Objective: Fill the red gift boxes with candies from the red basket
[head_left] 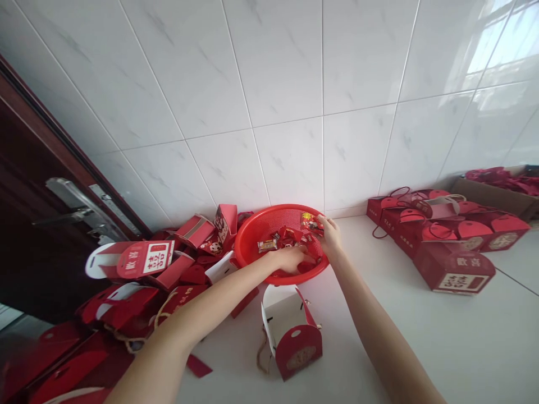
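A red plastic basket (248, 227) with a mesh wall holds several wrapped sweets, among them a pale wrapped bar (268, 245). My left hand (292, 258) reaches down inside it, fingers stretched out among the sweets; their tips are partly hidden. At the basket's right rim, my right hand (330, 233) pinches a red candy packet (310, 223) with yellow print. In front of the basket stands a red gift box (298, 353) with its top open, showing a white inside. A twine handle (263, 350) hangs at that box's left side.
Red gift boxes (147, 261) lie in a jumbled heap at left, beside a dark door with a metal handle (80, 207). Closed red boxes (442, 224) stand grouped at right, near a cardboard box (497, 193). A tiled wall (286, 157) rises behind the white surface (370, 303).
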{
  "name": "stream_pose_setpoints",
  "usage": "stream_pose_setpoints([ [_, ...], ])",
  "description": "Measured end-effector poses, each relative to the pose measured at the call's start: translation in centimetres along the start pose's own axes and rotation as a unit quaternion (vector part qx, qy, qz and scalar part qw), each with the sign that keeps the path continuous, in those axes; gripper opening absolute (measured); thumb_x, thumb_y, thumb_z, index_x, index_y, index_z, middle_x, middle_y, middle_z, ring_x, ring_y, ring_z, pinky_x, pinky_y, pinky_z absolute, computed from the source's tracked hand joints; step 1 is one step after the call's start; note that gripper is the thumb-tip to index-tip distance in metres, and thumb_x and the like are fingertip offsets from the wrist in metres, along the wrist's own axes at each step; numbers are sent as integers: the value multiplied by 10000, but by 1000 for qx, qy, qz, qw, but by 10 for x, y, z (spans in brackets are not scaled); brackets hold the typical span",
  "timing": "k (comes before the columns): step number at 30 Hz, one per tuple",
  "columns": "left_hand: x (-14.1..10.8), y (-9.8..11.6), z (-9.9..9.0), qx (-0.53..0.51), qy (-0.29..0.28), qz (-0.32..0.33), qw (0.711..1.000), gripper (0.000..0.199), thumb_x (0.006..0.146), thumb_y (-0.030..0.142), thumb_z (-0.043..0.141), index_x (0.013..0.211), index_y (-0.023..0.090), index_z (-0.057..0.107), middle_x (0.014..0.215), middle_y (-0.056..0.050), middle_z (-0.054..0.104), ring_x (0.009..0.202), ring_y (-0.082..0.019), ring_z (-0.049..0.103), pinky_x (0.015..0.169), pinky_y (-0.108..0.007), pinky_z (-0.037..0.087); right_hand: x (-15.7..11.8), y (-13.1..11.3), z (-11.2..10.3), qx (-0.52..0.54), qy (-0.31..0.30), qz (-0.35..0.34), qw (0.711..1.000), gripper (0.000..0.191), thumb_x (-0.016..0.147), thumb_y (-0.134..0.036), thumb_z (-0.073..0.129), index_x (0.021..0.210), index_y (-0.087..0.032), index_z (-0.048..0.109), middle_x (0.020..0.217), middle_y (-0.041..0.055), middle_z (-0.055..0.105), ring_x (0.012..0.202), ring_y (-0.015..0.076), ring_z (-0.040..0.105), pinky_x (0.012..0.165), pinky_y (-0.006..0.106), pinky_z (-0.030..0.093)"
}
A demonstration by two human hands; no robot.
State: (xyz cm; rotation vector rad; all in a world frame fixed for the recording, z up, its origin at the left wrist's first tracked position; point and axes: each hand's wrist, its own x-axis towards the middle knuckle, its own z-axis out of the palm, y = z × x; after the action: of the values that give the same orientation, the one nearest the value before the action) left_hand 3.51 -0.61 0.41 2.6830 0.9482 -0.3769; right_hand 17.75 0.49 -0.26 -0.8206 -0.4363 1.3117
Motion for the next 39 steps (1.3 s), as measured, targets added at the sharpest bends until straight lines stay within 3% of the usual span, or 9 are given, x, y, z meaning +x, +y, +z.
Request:
stream_pose_setpoints([
  [3,9,9,-2,60,0,-62,996,435,796,190,693,1222,276,678,1367,-111,580,1181,-340,588,874,-355,501,0,0,-1,-11,-2,2,1000,290,686,-279,791,629,-208,515,586,-42,632,539,127,636,467,212,498],
  [6,19,3,-3,57,21,-111,992,364,805,209,703,1167,236,687,1342,-128,600,1197,-356,580,912,-385,498,-1,0,1,-21,1,0,1000,269,689,-282,791,649,-208,535,599,-37,641,528,126,627,458,217,497],
  [11,20,-30,-6,13,59,-206,977,174,843,274,676,1002,218,717,1156,-102,708,1041,-297,677,871,-345,518,-2,3,3,-20,6,-4,1000,221,685,-279,761,657,-211,552,608,-40,640,527,119,610,435,210,473],
  [16,4,-63,-9,-66,139,-305,940,121,854,276,665,942,215,723,1022,-84,752,935,-256,712,789,-299,529,2,10,5,-31,8,-30,999,224,659,-338,757,682,-210,575,671,-30,663,580,127,624,410,198,449],
  [21,-1,-79,-9,-163,249,-335,894,167,829,146,638,947,194,746,1038,-77,768,960,-223,707,781,-259,525,6,13,3,-60,1,-22,998,230,658,-360,756,734,-221,589,685,-27,672,585,139,637,398,201,433],
  [27,3,-89,-9,-280,349,-325,833,362,846,70,488,1065,194,749,989,-36,785,903,-159,717,782,-234,545,9,15,3,-44,2,-33,998,221,669,-353,752,734,-224,585,691,-26,678,633,158,664,497,240,534],
  [30,2,-89,-10,-308,362,-316,821,388,856,85,440,1072,186,746,992,-24,785,854,-143,719,757,-226,549,10,16,3,-44,11,-30,999,228,665,-365,749,728,-218,587,702,-20,685,628,152,653,498,236,532],
  [34,-1,-87,-13,-292,352,-334,825,325,861,143,444,930,186,759,987,-31,784,869,-165,708,726,-222,535,10,16,2,-49,11,-31,998,241,650,-376,751,719,-219,582,677,-30,667,625,147,644,507,228,532],
  [39,-3,-85,-12,-225,274,-395,847,285,891,253,461,891,162,732,913,-100,775,806,-223,702,632,-267,500,7,13,3,-44,13,-24,999,245,649,-377,750,724,-223,575,682,-42,660,621,140,640,497,224,525],
])
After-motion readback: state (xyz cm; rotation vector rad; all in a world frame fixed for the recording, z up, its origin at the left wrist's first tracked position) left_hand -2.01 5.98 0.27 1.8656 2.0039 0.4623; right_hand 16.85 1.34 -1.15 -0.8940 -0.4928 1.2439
